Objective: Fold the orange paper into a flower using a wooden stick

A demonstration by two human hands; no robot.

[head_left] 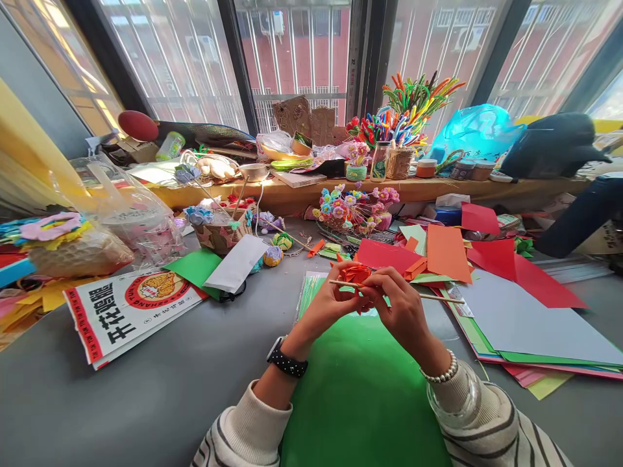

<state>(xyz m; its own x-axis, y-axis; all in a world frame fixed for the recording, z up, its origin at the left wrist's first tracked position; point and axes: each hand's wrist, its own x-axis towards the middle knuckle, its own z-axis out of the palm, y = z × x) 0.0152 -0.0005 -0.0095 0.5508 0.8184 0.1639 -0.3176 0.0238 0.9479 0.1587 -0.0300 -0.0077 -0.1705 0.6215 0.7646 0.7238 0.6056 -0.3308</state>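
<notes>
Over a green mat [365, 395], my two hands meet around an orange folded-paper flower [354, 273]. The fingers of my left hand [331, 301] are closed on the flower from the left. In my right hand [400, 303] is a thin wooden stick [445, 299], which crosses in front of the flower and sticks out past the hand on the right. The fingertips of my right hand also touch the flower, and its underside is partly hidden by my fingers.
Right of my hands lie red sheets [545, 280], an orange sheet [445, 250] and a stack of coloured paper [540, 318]. A printed paper bag [146, 305] and a white folded paper [237, 264] lie left. Behind stand a flower basket [221, 232] and pipe cleaners [396, 126].
</notes>
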